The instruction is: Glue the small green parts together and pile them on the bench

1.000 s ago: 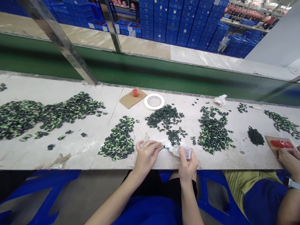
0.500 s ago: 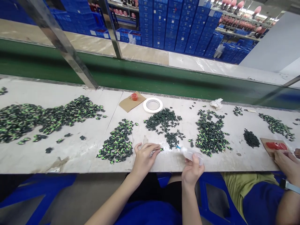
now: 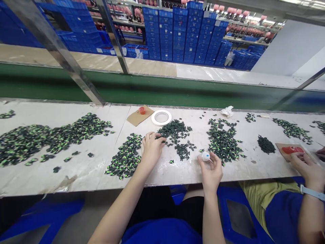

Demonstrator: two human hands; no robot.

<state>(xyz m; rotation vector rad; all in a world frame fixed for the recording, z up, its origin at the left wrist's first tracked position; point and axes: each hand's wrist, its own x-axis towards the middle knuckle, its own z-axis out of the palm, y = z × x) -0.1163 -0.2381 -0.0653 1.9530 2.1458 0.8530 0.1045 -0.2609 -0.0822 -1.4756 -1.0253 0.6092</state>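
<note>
- The left hand (image 3: 152,147) has been moved up to the pile of dark pieces (image 3: 173,128); its fingers are bent at the pile's edge, and whether a piece is gripped cannot be told.
- The green-and-black piece (image 3: 172,161), at the left fingertips half a second ago, is now left lying alone on the table (image 3: 86,173).
- The bottle (image 3: 205,156), held slanted earlier, has been turned so that its blue tip is pointed towards the camera; it is grasped in the right hand's (image 3: 212,169) fingers.
- Heaps of green-and-black pieces are spread on the pale, stained tabletop, one (image 3: 124,157) beside the left hand, another (image 3: 224,142) beyond the right.
- A tape roll (image 3: 161,124) is laid near a red cup (image 3: 142,110) on cardboard (image 3: 135,119).
- At right, a red object (image 3: 291,149) is touched by a co-worker's hand (image 3: 306,166).
- Blue crates (image 3: 167,37) are stacked behind a green strip (image 3: 152,88).
</note>
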